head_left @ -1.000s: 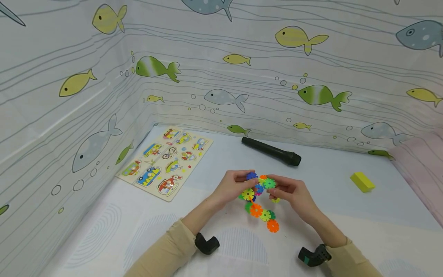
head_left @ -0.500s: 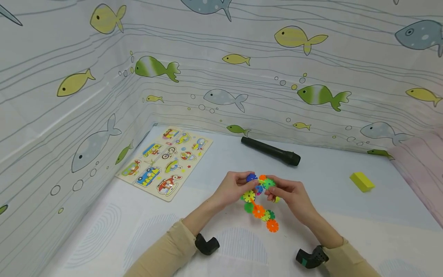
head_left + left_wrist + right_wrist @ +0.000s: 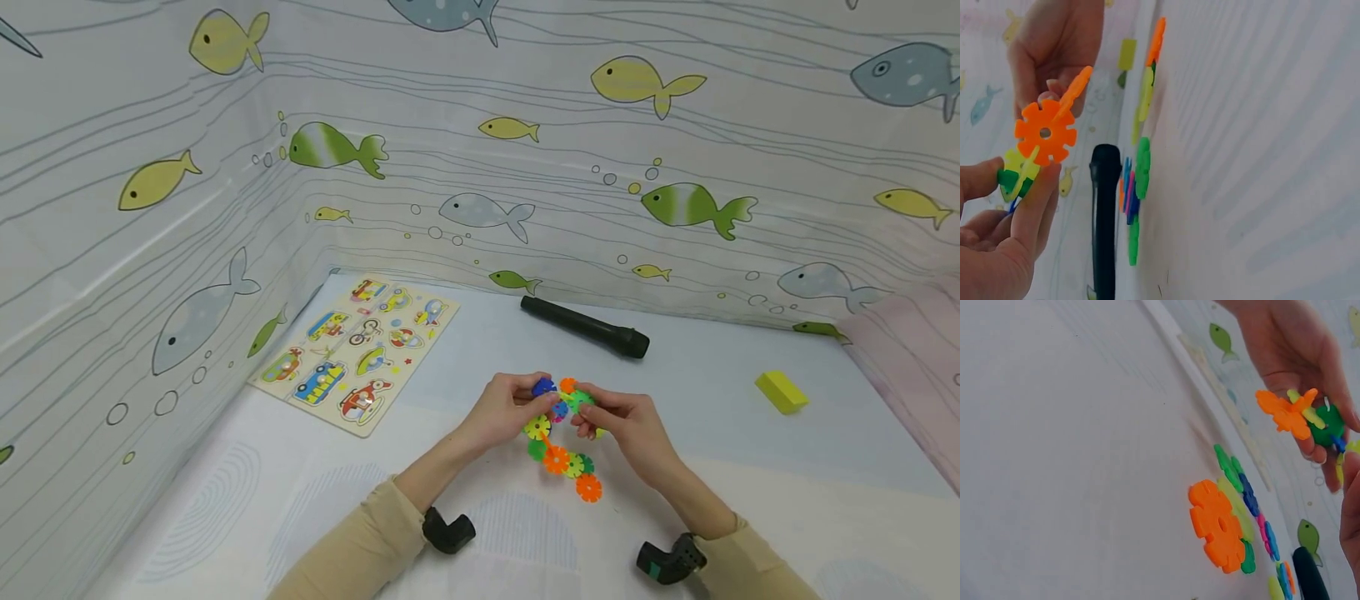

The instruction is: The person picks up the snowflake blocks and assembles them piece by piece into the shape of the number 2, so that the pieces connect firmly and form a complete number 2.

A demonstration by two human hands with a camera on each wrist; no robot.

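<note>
In the head view, my left hand (image 3: 491, 417) pinches a small cluster of slotted, flower-shaped plastic discs, a blue disc (image 3: 544, 387) showing by its fingertips. The left wrist view shows an orange disc (image 3: 1045, 133) standing out from that cluster, with green and yellow ones between thumb and fingers. Opposite, my right hand (image 3: 633, 429) pinches a green disc (image 3: 580, 402) with thumb and index finger; its fingers partly cover it. Below the hands a chain of joined discs lies on the table, including an orange disc (image 3: 588, 488) at its near end and a yellow disc (image 3: 537, 427).
A wooden vehicle puzzle board (image 3: 356, 354) lies at the left. Behind the hands is a black microphone (image 3: 585, 327). A yellow block (image 3: 782, 392) sits at the right. Fish-patterned cloth walls (image 3: 465, 150) enclose the table's back and left.
The right hand has shifted slightly left, its thumb now over the green disc. The left hand stays nearly in place. The discs on the table have barely moved.
</note>
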